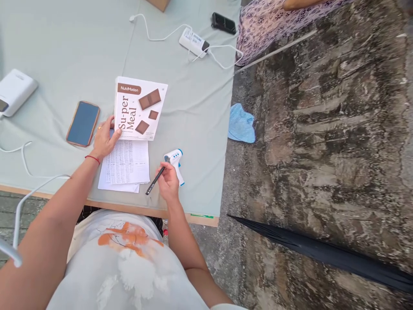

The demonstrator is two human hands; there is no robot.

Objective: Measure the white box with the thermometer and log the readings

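Observation:
My left hand grips the lower left edge of a white box printed "NutriMotion Su-per Meal", its thumb on the front. Below the box lie several printed sheets of paper, partly covered by it. In my right hand a black pen is pinched, pointing down to the left. A white and blue infrared thermometer lies right behind that hand, partly hidden by the fingers. A smartphone with an orange-brown case rests left of my left hand.
The table has a pale green cloth. White power banks with cables, a black device and a cardboard box corner are on it. A blue cloth hangs at the right edge. A patterned garment shows at top right.

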